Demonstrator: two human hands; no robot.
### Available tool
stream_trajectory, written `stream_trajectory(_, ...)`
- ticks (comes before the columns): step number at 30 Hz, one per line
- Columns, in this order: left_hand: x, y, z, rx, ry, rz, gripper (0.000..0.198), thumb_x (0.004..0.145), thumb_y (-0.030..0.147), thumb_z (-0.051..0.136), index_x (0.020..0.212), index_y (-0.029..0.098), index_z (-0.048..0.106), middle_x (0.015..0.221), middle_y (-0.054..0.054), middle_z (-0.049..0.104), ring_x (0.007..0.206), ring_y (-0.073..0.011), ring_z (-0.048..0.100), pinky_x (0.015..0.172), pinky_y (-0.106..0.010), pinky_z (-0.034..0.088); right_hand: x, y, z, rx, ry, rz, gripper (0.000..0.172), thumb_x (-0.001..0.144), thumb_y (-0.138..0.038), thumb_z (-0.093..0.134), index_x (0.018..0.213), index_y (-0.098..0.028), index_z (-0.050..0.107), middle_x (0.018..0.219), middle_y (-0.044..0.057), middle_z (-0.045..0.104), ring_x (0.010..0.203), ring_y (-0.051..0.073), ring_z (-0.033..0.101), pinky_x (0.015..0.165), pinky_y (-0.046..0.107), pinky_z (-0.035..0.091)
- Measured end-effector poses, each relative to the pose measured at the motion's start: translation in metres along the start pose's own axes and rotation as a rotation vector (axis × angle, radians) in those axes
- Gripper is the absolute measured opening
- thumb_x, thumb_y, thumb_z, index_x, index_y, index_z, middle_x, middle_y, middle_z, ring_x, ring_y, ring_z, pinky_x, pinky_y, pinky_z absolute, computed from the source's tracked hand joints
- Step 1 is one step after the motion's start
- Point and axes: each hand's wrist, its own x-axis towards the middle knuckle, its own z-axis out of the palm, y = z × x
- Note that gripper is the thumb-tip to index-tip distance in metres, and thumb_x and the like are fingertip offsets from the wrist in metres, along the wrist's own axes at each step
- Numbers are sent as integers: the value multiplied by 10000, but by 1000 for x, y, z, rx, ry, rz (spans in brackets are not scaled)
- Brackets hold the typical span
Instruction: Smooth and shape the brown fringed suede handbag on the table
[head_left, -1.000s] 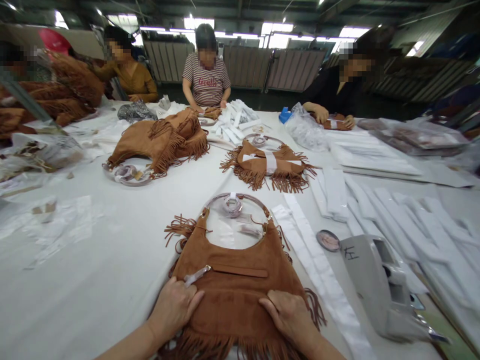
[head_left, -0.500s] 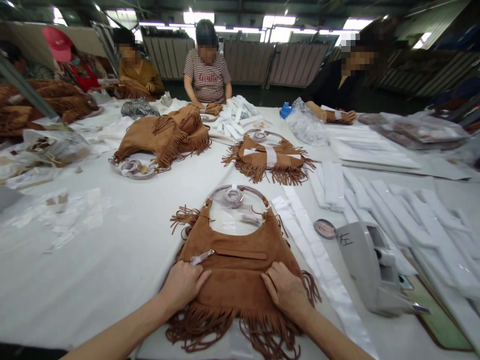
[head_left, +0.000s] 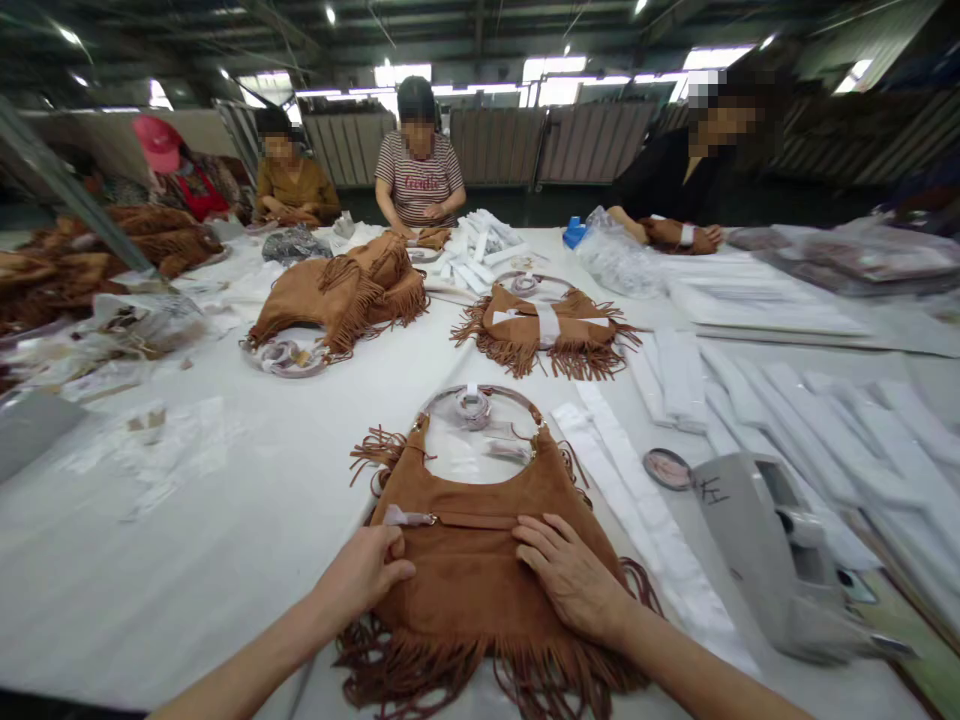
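Observation:
A brown suede handbag (head_left: 465, 580) with fringe along its sides and bottom lies flat before me, its wrapped handle (head_left: 495, 392) pointing away. A zip pocket (head_left: 480, 521) crosses its front, the pull wrapped in white. My left hand (head_left: 367, 568) is closed at the bag's left side, below that pull, its curled fingers seeming to grip the suede; the fingertips are hidden. On the right half of the bag, my right hand (head_left: 574, 578) lies open, fingers stretched out just under the pocket. Inside the handle loop sits a wrapped roll (head_left: 472, 408).
A grey tape dispenser (head_left: 772, 550) and a small round dish (head_left: 667, 468) stand at right, near white strips (head_left: 630, 510). Beyond my bag lie a banded fringed bag (head_left: 517, 325) and more brown bags (head_left: 307, 300). Several people work around the table.
My right hand has slid up the bag toward the pocket, and its fingers have straightened. My left hand stays at the left side. The view has tilted up slightly.

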Motion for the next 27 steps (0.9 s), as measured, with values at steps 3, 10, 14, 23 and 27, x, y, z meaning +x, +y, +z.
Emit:
stream_trajectory(3, -7, 40, -6, 210, 108, 174, 131, 894, 203, 433, 826, 214, 545, 877, -34, 604, 831, -210, 573, 716, -331, 420, 0, 0, -1, 6, 15, -4, 327, 864, -91, 398, 1124, -208, 559, 1303, 59, 565, 1294, 199, 410, 1106, 456, 279)
stream_trajectory(10, 22, 71, 36, 383, 136, 710, 397, 943, 432, 406, 1298, 255, 431, 1390, -103, 456, 1274, -280, 396, 1077, -541, 275, 0, 0, -4, 5, 25, -3, 359, 842, -93, 415, 1152, -201, 560, 1301, 73, 570, 1278, 205, 427, 1092, 449, 307)
stream_trajectory(14, 33, 30, 42, 436, 87, 684, 530, 931, 464, 428, 1412, 278, 308, 1512, -76, 328, 1353, -289, 318, 1107, -544, 246, -1, 2, -3, 19, -4, 7, 337, 846, -92, 401, 1113, -207, 571, 1281, 54, 586, 1285, 201, 419, 1103, 448, 295)
stream_trajectory(23, 34, -1, 29, 335, 10, 722, 515, 863, 239, 479, 1371, 246, 392, 1495, -60, 371, 1352, -280, 336, 1127, -499, 277, -2, 12, 0, 56, -5, -31, 378, 806, -109, 429, 1144, -204, 570, 1262, 78, 602, 1265, 225, 440, 1091, 458, 289)
stream_trajectory(27, 39, -3, 30, 284, 7, 715, 466, 852, 214, 472, 1318, 231, 451, 1464, -60, 419, 1319, -281, 376, 1121, -514, 291, 0, 18, 0, 69, 22, -42, 364, 805, -114, 441, 1132, -209, 571, 1242, 62, 618, 1242, 215, 462, 1077, 436, 288)
